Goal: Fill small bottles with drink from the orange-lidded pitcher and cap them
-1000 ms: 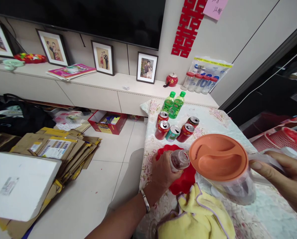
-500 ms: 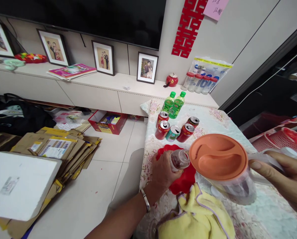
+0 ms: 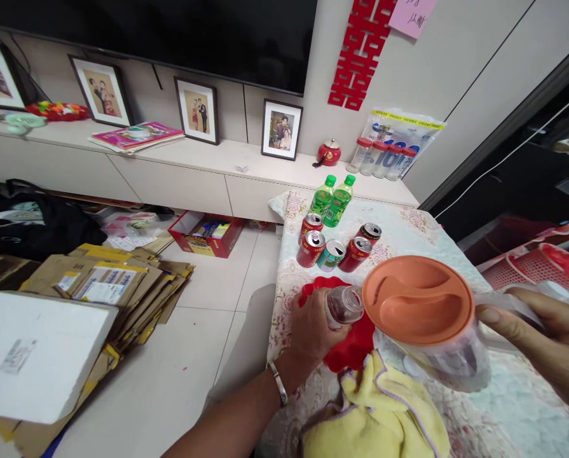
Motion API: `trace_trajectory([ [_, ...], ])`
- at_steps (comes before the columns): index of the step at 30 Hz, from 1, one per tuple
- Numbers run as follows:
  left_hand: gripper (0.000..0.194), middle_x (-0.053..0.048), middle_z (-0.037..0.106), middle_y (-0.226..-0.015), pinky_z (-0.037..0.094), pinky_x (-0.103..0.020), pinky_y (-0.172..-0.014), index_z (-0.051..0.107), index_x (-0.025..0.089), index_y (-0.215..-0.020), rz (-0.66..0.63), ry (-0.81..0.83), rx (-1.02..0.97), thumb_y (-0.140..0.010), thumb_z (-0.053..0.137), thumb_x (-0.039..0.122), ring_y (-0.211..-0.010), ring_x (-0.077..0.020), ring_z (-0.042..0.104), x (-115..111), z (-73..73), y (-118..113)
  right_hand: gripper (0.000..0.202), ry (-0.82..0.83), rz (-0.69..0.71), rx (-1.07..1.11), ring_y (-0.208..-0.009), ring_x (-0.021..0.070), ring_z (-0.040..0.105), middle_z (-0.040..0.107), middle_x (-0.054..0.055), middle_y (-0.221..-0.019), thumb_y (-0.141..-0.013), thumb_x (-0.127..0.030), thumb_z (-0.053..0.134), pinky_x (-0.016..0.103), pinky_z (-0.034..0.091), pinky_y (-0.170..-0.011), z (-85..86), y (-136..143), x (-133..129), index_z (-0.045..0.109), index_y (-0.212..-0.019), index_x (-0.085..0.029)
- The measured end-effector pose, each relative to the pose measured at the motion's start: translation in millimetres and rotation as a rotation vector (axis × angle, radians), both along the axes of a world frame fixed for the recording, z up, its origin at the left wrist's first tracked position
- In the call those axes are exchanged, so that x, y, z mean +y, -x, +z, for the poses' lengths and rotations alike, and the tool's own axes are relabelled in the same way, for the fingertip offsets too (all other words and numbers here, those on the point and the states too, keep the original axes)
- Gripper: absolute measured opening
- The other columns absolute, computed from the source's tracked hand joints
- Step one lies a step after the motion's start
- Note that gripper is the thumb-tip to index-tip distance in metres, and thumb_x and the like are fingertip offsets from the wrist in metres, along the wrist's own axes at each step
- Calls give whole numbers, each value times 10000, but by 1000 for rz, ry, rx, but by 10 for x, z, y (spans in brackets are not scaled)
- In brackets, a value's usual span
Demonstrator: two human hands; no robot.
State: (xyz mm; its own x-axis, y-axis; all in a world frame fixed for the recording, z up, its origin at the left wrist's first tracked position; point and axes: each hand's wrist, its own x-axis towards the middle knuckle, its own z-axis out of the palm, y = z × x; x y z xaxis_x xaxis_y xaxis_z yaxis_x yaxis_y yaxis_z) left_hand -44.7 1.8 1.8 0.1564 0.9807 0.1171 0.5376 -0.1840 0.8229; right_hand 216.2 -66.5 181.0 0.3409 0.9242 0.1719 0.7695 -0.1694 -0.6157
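Note:
My left hand [image 3: 313,327] is wrapped round a clear bottle [image 3: 344,306] with an uncapped mouth and reddish contents, tilted to the right. Over on the right, my right hand [image 3: 546,337] grips the handle of a clear pitcher [image 3: 456,362] with an orange lid [image 3: 420,299]. The pitcher leans so that its lid edge meets or nearly meets the bottle's mouth; I cannot tell if liquid flows. Beneath the bottle lies a red scalloped tray [image 3: 355,346]. A yellow cloth [image 3: 384,407] is bunched up in front of it.
Several opened drink cans [image 3: 310,249] and two green bottles [image 3: 339,202] stand farther back on the floral tablecloth [image 3: 422,235]. Behind it runs a low white cabinet [image 3: 179,165] with picture frames, a red pot [image 3: 329,154] and lidded glass jars [image 3: 379,159]. Flattened cardboard [image 3: 136,286] covers floor at left.

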Motion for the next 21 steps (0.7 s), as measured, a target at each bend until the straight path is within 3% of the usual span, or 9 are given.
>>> trace_trajectory([
  [6, 565, -100, 792, -1165, 547, -590, -1028, 599, 253, -1163, 9, -5, 9, -669, 870, 296, -1132, -383, 740, -3, 8, -7, 462, -60, -6, -29, -521, 188, 551, 608, -20, -562, -662, -720, 794, 267, 404, -403, 100, 111, 113, 706, -657, -266],
  [12, 580, -99, 796, -1162, 501, -619, -1103, 600, 251, -1171, 7, -21, 6, -663, 877, 286, -1130, -379, 745, 3, -6, -10, 480, -116, -19, -26, -511, 203, 547, 486, -26, -468, -671, -744, 758, 272, 387, -393, 145, 339, 174, 726, -658, -266],
  [16, 582, -92, 797, -1149, 538, -579, -1051, 603, 256, -1171, 6, -12, 1, -663, 881, 310, -1114, -371, 749, 6, 3, -4, 465, -105, -7, -23, -525, 199, 545, 519, -22, -503, -678, -723, 775, 269, 384, -402, 84, 273, 101, 740, -690, -260],
  [21, 593, -104, 794, -1178, 519, -590, -1075, 593, 252, -1186, 3, -17, 2, -665, 871, 303, -1138, -376, 744, 5, -25, -5, 377, -45, -1, -17, -586, 154, 513, 660, -26, -705, -739, -645, 808, 249, 393, -471, 0, 69, 4, 790, -809, -275],
])
